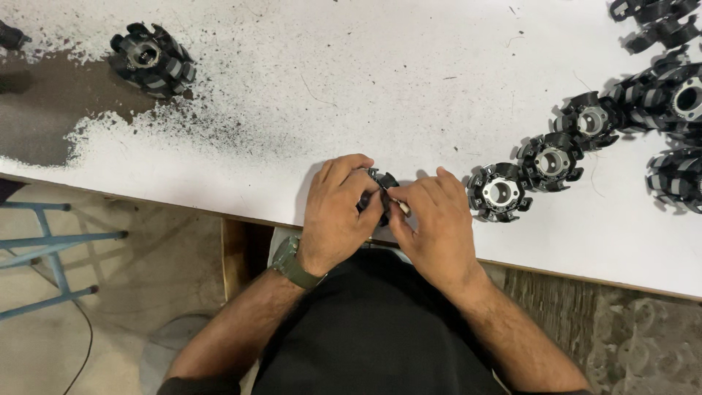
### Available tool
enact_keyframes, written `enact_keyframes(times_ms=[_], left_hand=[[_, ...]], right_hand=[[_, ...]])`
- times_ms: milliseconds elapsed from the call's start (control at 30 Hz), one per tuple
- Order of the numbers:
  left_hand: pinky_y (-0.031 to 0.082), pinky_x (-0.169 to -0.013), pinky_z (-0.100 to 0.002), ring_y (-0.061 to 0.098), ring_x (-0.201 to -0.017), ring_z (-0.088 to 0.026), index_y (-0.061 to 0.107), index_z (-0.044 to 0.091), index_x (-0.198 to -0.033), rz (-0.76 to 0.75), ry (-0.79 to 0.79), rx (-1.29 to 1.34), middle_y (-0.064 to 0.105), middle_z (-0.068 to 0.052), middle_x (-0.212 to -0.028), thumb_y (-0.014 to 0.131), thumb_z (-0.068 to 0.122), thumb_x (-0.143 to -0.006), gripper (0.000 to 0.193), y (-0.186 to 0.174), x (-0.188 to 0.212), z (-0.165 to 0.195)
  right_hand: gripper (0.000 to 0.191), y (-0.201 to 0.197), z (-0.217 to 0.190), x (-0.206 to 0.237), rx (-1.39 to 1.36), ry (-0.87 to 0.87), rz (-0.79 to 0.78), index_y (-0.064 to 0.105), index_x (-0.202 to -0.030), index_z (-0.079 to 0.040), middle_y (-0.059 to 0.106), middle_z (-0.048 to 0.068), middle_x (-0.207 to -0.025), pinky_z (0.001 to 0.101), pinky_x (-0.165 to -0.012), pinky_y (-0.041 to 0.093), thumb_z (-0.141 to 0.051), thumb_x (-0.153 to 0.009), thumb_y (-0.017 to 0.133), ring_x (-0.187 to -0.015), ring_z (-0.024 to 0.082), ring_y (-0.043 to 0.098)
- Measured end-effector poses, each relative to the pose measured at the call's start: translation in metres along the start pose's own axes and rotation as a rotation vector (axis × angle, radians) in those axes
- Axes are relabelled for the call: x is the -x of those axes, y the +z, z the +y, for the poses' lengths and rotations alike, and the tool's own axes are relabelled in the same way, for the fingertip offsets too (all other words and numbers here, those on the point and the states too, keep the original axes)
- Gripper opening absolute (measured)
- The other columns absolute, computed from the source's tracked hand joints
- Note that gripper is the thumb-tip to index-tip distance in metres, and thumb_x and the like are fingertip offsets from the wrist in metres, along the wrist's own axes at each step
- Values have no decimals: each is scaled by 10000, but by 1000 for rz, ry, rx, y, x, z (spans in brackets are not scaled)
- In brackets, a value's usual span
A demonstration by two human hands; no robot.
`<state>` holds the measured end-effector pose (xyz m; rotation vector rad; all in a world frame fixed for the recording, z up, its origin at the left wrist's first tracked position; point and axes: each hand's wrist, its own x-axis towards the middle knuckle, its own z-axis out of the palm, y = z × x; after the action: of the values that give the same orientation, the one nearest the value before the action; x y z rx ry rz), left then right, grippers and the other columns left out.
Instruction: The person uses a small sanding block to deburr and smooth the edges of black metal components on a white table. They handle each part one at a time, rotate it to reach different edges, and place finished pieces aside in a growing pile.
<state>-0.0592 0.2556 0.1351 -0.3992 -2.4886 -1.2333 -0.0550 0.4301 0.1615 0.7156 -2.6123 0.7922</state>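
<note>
A black, ribbed round part (380,192) is pinched in the left hand (338,212); the right hand's (433,219) grip pinches a small pale tool (401,208) against it.

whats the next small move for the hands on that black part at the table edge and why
Probably keep the left hand clamped on the black finned part while the right hand presses the small light-tipped tool in. The tip already sits against the part, and both hands crowd it at the white table edge.
</note>
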Motion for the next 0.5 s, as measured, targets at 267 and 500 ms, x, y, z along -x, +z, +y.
enact_keyframes(times_ms=[267, 500], left_hand=[[456, -967, -457, 578, -1133, -294, 611, 53, -824, 19, -7, -30, 630, -109, -1238, 714, 41, -795, 108, 8, 0, -2], [455, -976, -452, 575, -1151, -281, 612, 54, -833, 14, -11, -39, 627, -101, -1247, 727, 35, -793, 123, 11, 3, -4]], right_hand=[[231, 0, 2, 3, -1, 12, -2, 680, -1069, -71, 685, 73, -975, 559, -1112, 447, -47, -859, 774, -1018, 309, 650], [278, 5, -1, 10, -17, -35, 61, 658, -1091, -78, 684, 63, -1004, 568, -1114, 447, -2, -853, 780, -1018, 264, 658]])
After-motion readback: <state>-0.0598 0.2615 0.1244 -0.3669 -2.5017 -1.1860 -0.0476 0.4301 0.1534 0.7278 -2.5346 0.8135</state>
